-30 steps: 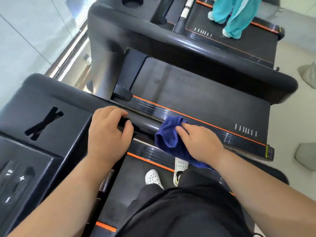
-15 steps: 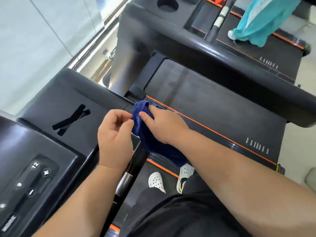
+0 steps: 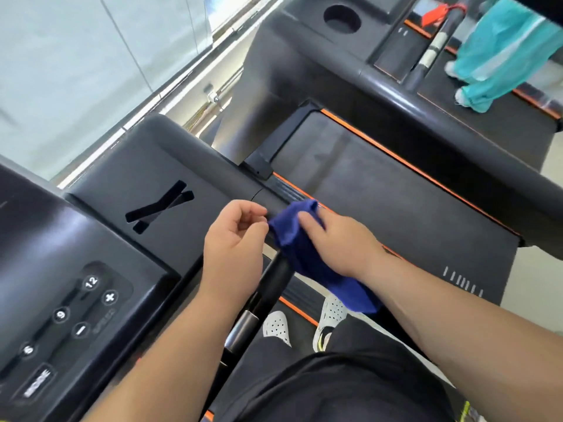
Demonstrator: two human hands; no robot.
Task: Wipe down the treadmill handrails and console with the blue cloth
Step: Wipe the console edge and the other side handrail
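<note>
My right hand (image 3: 341,242) presses the blue cloth (image 3: 300,251) onto the black side handrail (image 3: 243,187) where it joins the console. The cloth drapes down under my wrist. My left hand (image 3: 233,242) hovers just left of the cloth, its fingers loosely curled with nothing in them, the thumb and forefinger near the cloth's edge. The dark console (image 3: 91,254) with its round speed buttons (image 3: 91,281) fills the lower left. A short front grip bar (image 3: 268,287) with a metal sensor runs down below my left hand.
A neighbouring treadmill's belt (image 3: 380,193) and thick handrail (image 3: 426,117) lie beyond. A person in teal trousers (image 3: 499,53) stands on a further treadmill at the top right. A window wall (image 3: 76,71) runs along the left. My white shoes (image 3: 277,327) are below.
My right hand slid the cloth along the handrail toward the console. My left hand let go of the rail and now hangs beside the cloth. The view tilted up and left.
</note>
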